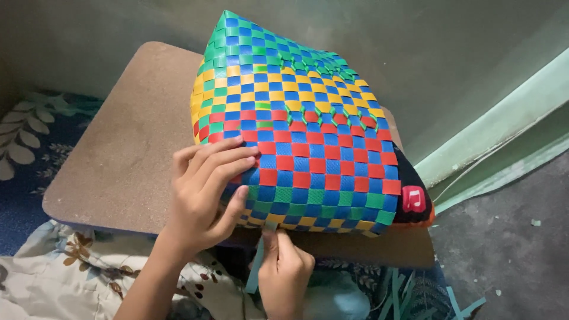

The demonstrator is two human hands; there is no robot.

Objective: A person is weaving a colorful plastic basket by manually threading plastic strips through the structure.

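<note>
Left hand [207,189] spread flat on the woven basket [296,118], fingers splayed over the red and blue rows near the lower edge, pinning it down. Right hand [284,269] pinched shut on a teal strip [257,269] right under the rim. Basket lying on its side on a brown board [124,148], the working surface. Probably best to pull that strip snug and straight, keeping the flat palm pressure so nothing shifts. More loose teal strips [403,293] down on the floor.

Brown board [118,160] — woven checkered basket [308,130] lying on it
</note>
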